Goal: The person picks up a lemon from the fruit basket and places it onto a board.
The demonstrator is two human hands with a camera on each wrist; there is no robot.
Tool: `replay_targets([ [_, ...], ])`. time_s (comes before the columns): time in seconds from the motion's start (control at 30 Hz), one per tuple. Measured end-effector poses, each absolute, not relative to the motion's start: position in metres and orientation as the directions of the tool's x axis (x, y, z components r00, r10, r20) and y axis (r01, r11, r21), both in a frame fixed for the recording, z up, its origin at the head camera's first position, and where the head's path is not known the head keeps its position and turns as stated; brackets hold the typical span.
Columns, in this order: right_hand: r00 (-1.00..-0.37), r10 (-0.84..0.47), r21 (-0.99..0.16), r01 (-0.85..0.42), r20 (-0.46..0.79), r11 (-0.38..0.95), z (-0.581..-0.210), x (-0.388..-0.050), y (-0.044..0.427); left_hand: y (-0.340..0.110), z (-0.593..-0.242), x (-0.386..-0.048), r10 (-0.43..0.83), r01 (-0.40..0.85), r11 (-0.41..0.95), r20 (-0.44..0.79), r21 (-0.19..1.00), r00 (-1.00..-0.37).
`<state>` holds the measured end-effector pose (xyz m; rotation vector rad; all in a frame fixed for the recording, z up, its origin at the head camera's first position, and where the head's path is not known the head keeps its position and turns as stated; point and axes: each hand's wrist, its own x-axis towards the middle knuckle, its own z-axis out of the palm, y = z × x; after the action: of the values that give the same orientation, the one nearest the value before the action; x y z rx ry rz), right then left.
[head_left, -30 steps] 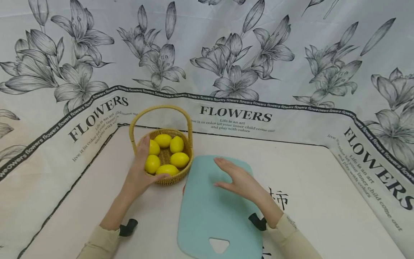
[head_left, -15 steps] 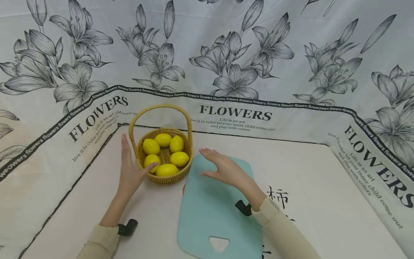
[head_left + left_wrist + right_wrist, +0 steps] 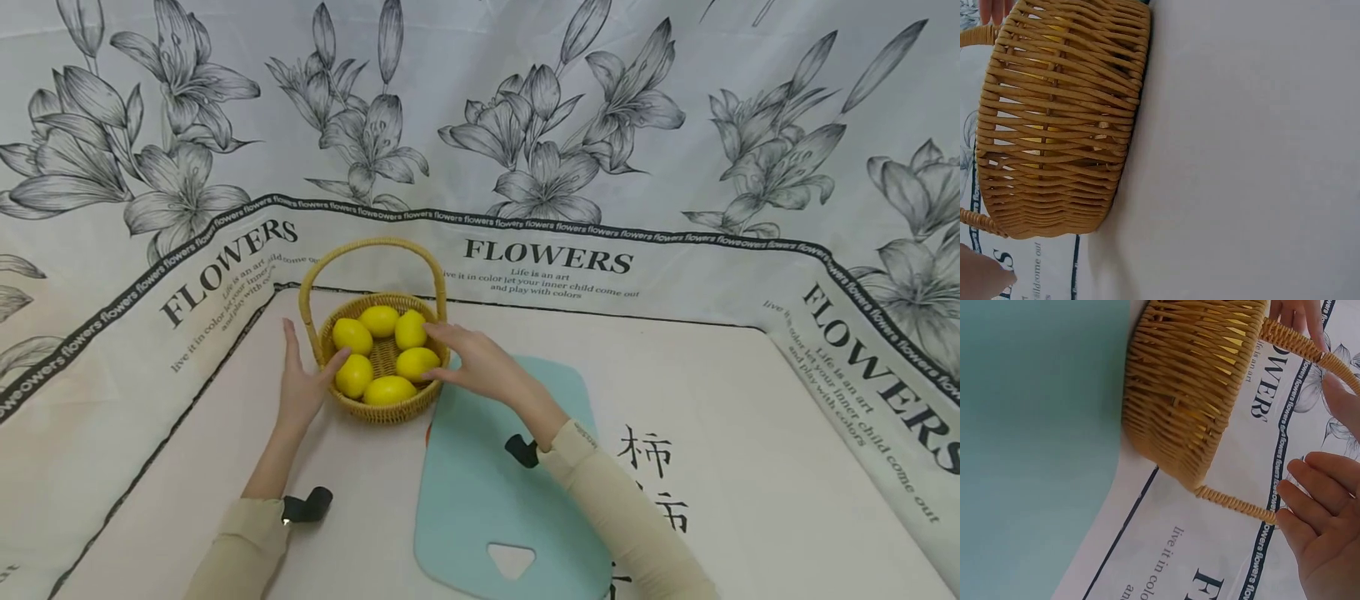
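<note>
A round wicker basket (image 3: 382, 360) with a tall arched handle stands on the table, holding several yellow lemons (image 3: 390, 391). My left hand (image 3: 302, 390) is at its left side, fingers straight and the thumb reaching over the near-left rim. At the right side, my right hand (image 3: 480, 362) reaches over the rim, its fingers extended near two lemons; whether they touch cannot be told. In the left wrist view the woven wall (image 3: 1063, 119) fills the upper left. The right wrist view shows my right hand (image 3: 1329, 512) with fingers spread beside the handle's base.
A light blue cutting board (image 3: 510, 483) with a triangular cutout lies right of the basket, close to its base. Beneath is a white printed cloth (image 3: 750, 433) with black lettering. A flower-patterned backdrop (image 3: 555, 100) rises behind the table.
My right hand has moved left from above the cutting board to the basket's right side. My left hand has shifted from over the lemons to the basket's left side. The basket stays in place.
</note>
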<state>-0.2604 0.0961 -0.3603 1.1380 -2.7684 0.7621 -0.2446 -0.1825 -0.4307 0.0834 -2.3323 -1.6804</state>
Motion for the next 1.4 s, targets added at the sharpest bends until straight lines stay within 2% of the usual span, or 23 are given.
replay_targets([
  [0.13, -0.742, -0.639, -0.447, -0.650, 0.201, 0.614, -0.360, -0.266, 0.084, -0.184, -0.430, -0.250, -0.160, 0.066, 0.311, 0.120, 0.948, -0.980],
  [0.33, -0.753, -0.634, -0.478, -0.628, 0.175, 0.614, -0.363, -0.273, 0.068, -0.187, -0.430, -0.258, -0.079, 0.106, 0.247, 0.129, 0.963, -0.989],
  [0.67, -0.756, -0.637, -0.475, -0.621, 0.153, 0.623, -0.367, -0.273, 0.059, -0.185, -0.418, -0.233, 0.053, 0.218, 0.173, 0.212, 0.960, -0.976],
  [0.9, -0.755, -0.640, -0.470, -0.620, 0.141, 0.628, -0.374, -0.275, 0.059, -0.193, -0.432, -0.233, 0.138, 0.266, 0.126, 0.249, 0.956, -0.959],
  [1.13, -0.751, -0.650, -0.482, -0.615, 0.117, 0.624, -0.380, -0.275, 0.055, -0.198, -0.452, -0.243, 0.161, 0.300, 0.102, 0.282, 0.948, -0.946],
  [1.4, -0.699, -0.714, -0.486, -0.638, 0.039, 0.598, -0.380, -0.273, 0.040, -0.198, -0.451, -0.241, 0.157, 0.310, 0.131, 0.289, 0.942, -0.944],
])
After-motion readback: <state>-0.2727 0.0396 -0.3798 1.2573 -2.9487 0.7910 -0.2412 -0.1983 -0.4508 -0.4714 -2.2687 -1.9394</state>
